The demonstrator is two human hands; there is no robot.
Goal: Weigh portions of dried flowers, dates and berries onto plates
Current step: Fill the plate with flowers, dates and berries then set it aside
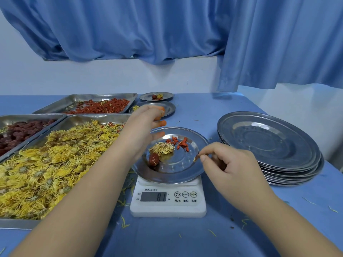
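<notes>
A steel plate (pixel 178 173) sits on a white digital scale (pixel 168 198) whose display reads 8.1. On the plate lie a dried yellow flower (pixel 161 147), a dark red date (pixel 153 159) and several red berries (pixel 179 142). My left hand (pixel 146 125) hovers above the plate's far left rim, fingers spread and stained orange, holding nothing I can see. My right hand (pixel 219 160) pinches the plate's right rim between thumb and forefinger.
Three steel trays stand at the left: yellow flowers (pixel 52 164), dates (pixel 16 134), red berries (pixel 100 105). Two filled plates (pixel 156 96) (pixel 169 108) sit behind the scale. A stack of empty plates (pixel 269 143) stands at the right. Loose petals litter the blue tablecloth.
</notes>
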